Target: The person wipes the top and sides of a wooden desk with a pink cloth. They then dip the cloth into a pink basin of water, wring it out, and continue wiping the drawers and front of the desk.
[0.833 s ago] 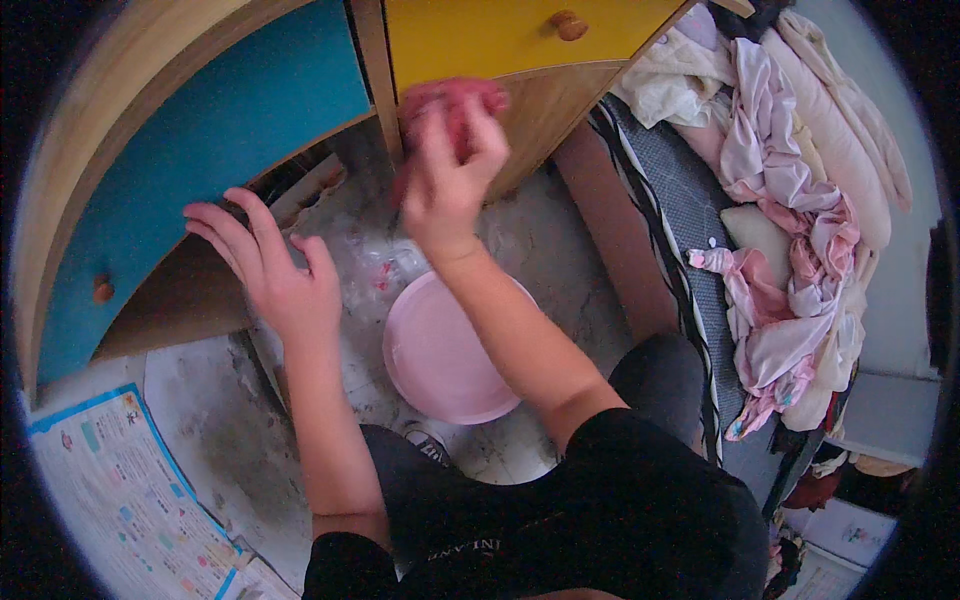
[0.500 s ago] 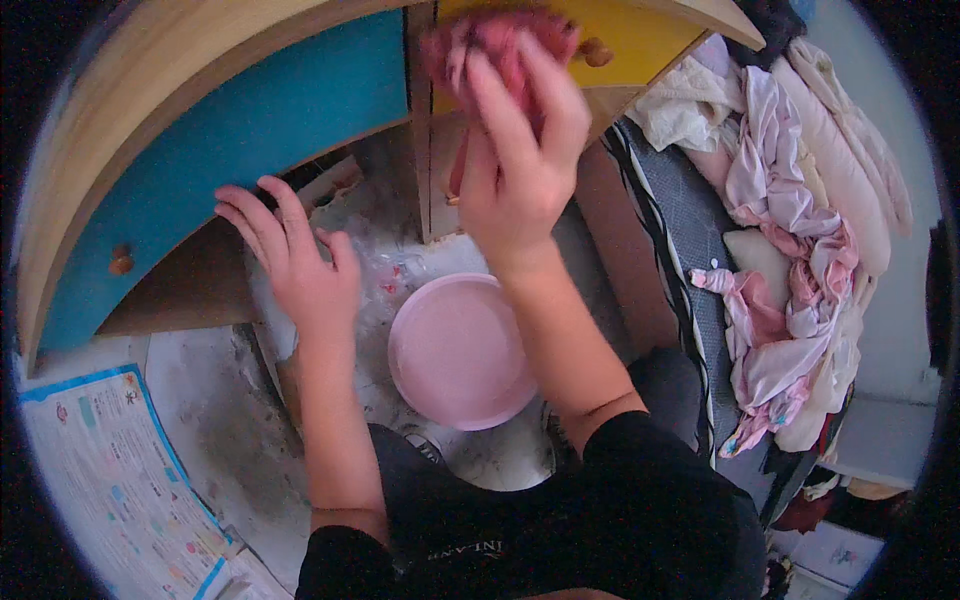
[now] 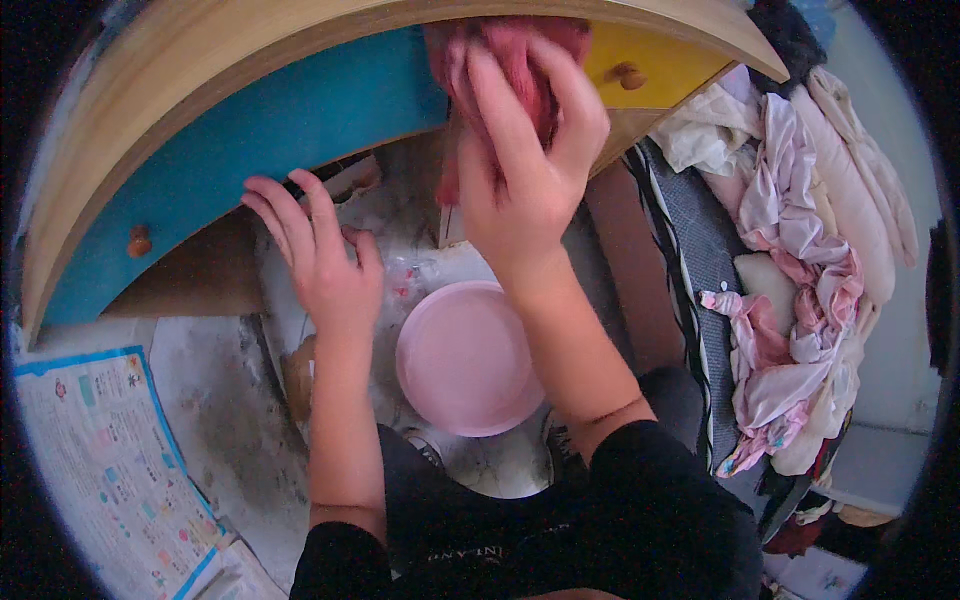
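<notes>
My right hand [image 3: 530,190] grips a bunched red cloth [image 3: 520,75], pressing it against the desk front where a blue drawer front [image 3: 250,130] and a yellow drawer front [image 3: 650,65] meet. The cloth covers the upright between the two panels, and a strip of it hangs below my fingers. Further left, my left hand [image 3: 325,250] has its fingers apart, with the fingertips at the lower edge of the blue panel. Nothing shows in that hand. A round wooden knob [image 3: 139,241] sits on the blue panel, and another wooden knob [image 3: 628,76] on the yellow one.
A round pink basin [image 3: 470,360] stands on the stained floor between my feet. On the right, crumpled pink and white fabric [image 3: 790,330] lies on a dark grey bed edge [image 3: 690,215]. A blue-bordered printed sheet [image 3: 110,470] is at lower left. The curved wooden top [image 3: 140,130] overhangs the drawers.
The cloth in my right hand has moved left along the drawer fronts, away from the yellow panel's knob. My left hand stays at the blue panel's lower edge. The whole view has shifted slightly.
</notes>
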`<action>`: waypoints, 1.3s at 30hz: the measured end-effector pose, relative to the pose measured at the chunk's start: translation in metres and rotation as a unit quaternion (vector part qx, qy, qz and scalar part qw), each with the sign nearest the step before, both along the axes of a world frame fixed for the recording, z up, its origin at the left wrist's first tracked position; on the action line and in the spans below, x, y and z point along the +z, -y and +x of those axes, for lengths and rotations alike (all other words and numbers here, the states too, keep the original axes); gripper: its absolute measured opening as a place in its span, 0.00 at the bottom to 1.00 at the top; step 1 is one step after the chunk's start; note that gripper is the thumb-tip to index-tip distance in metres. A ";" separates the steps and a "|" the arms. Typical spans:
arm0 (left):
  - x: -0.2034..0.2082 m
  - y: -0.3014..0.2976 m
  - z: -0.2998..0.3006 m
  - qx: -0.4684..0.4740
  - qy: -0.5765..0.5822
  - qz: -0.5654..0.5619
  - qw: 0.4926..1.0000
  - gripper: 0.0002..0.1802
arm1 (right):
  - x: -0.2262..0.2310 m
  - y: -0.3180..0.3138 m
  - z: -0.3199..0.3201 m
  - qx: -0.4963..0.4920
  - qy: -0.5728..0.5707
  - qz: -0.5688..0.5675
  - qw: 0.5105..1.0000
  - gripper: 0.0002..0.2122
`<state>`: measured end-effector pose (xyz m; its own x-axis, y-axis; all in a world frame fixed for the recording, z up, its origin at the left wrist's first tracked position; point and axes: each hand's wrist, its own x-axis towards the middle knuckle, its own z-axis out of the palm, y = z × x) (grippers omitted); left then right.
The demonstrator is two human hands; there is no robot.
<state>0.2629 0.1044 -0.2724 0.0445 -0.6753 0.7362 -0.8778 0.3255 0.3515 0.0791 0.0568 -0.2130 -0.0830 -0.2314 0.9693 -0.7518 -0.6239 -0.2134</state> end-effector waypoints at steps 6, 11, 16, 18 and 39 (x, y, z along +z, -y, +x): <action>0.002 0.003 -0.003 -0.002 0.026 -0.010 1.000 0.43 | -0.037 0.014 0.005 -0.060 -0.025 0.002 0.998 0.19; 0.003 0.004 -0.005 -0.004 0.028 -0.022 0.999 0.42 | -0.117 -0.009 -0.010 -0.006 -0.051 0.113 0.992 0.20; 0.001 0.003 -0.001 -0.003 0.029 -0.024 0.999 0.42 | -0.108 -0.046 -0.026 0.188 0.097 0.299 0.930 0.20; 0.001 0.003 -0.007 -0.001 0.031 -0.035 0.999 0.42 | -0.122 -0.074 -0.036 0.332 0.425 0.425 0.727 0.23; -0.355 -0.136 -0.074 -0.299 -0.147 0.671 0.662 0.25 | -0.341 -0.185 -0.096 0.285 0.329 0.886 0.160 0.21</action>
